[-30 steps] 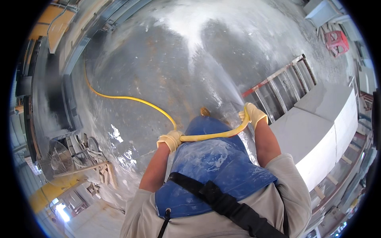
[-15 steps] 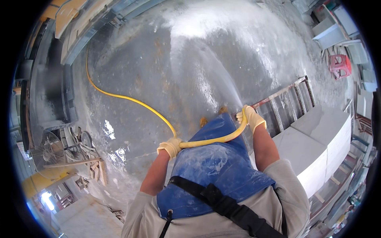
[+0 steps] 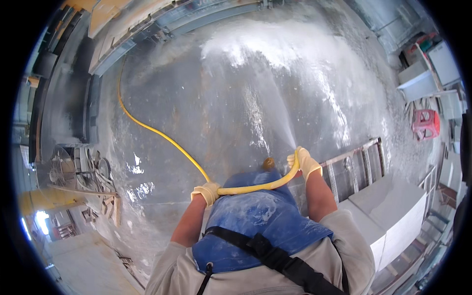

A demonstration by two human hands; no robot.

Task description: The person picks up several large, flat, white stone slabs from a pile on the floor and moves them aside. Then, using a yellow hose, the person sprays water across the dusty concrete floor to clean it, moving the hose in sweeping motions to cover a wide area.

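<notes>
A yellow hose (image 3: pixel 253 188) runs across the front of my blue apron (image 3: pixel 260 211) from one hand to the other. My left hand (image 3: pixel 206 193), in a pale rubber glove, is closed round it at the left side of the apron. Beyond that hand the hose trails over the floor to the far left. Gloved alike, my right hand (image 3: pixel 306 163) grips the hose near its end, which points away from me. A fan of water (image 3: pixel 282 110) sprays out onto the wet grey floor (image 3: pixel 191 98), where whitish water (image 3: pixel 270 44) spreads at the far side.
To the right stand pale stone blocks (image 3: pixel 388 206) beside a metal rack (image 3: pixel 356 167). A red plastic stool (image 3: pixel 426 124) is at the far right. On the left are a fan (image 3: pixel 61 164) and scrap pieces (image 3: pixel 110 196). A metal frame (image 3: pixel 172 24) borders the floor's far left.
The view has shifted, so the rack, blocks and stool appear lower. The spray now points more straight ahead. Both hands keep their grip on the hose.
</notes>
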